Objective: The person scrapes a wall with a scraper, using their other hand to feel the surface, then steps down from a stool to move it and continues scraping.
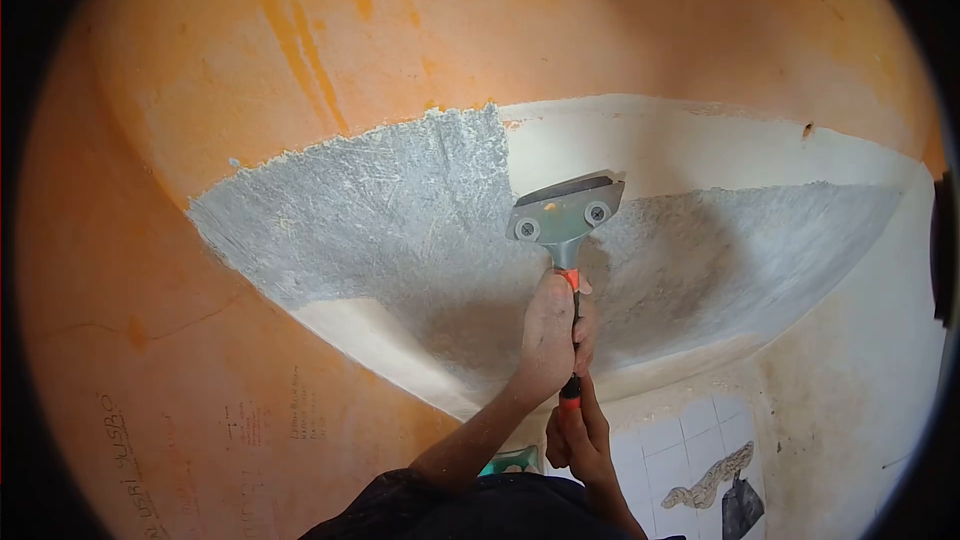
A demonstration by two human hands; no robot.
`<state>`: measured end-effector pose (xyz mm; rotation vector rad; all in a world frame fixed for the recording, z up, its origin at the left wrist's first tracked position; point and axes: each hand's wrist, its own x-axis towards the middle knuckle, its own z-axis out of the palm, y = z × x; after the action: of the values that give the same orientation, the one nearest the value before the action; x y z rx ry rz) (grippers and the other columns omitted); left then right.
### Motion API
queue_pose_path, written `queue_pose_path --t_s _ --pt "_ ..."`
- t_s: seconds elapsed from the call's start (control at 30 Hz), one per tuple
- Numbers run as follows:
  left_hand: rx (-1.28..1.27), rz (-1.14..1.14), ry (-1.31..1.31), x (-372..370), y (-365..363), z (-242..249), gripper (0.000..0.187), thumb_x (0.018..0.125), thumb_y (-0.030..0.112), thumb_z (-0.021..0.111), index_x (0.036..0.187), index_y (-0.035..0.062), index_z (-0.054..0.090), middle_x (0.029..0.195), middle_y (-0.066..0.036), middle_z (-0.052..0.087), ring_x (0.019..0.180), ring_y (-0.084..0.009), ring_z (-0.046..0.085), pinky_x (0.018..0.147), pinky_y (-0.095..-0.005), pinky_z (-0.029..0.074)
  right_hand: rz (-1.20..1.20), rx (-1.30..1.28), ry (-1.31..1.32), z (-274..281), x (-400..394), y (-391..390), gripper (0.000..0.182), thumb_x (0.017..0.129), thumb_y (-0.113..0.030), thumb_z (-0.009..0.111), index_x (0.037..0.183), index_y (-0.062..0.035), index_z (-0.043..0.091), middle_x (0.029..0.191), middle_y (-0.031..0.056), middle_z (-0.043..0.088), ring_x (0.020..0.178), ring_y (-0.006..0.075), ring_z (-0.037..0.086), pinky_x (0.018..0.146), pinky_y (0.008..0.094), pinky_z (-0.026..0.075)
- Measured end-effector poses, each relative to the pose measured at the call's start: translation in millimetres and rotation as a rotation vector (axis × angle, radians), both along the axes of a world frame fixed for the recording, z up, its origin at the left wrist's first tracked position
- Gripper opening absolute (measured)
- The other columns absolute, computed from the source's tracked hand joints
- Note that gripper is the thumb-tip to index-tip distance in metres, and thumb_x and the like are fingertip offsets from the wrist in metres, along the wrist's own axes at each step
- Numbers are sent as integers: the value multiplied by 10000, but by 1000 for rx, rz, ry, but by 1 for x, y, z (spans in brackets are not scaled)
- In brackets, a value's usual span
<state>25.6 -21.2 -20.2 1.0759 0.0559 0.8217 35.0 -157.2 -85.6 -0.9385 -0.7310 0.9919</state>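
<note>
A long-handled scraper (565,213) with a wide metal head, two round screws and a red-and-black handle points up and away from me. My left hand (550,330) is wrapped round the upper part of its handle, just below the head. Lower down, my right hand (578,435) grips the handle's red end. The tilted blade lies at the lower border of a strip of white coating (620,145). Around it the surface is scraped to rough grey (370,210), with pale streaks left on it.
Orange painted wall (450,30) surrounds the patch, with handwriting (125,460) at lower left. Another white area (370,335) borders the grey below. White tiles (665,460) show at lower right, near a dark angular object (741,508). Something green (512,461) is partly hidden behind my arms.
</note>
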Motion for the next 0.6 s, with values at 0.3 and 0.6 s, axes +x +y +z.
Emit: queue_pose_path --t_s 0.3,0.6 --pt "59 111 15 8 -2 -4 359 1056 388 269 1043 60 413 609 20 393 384 -63 353 355 -216 322 5 -68 27 5 9 -3 571 1047 -243 383 1527 -36 151 641 -34 398 463 40 341 436 215 286" --pt "78 146 -5 11 -1 -6 340 1058 359 261 1042 61 423 620 16 393 395 -53 311 359 -205 304 -4 -22 -48 -13 16 2 542 1050 -213 366 1519 -21 174 640 -31 420 480 30 379 454 204 306"
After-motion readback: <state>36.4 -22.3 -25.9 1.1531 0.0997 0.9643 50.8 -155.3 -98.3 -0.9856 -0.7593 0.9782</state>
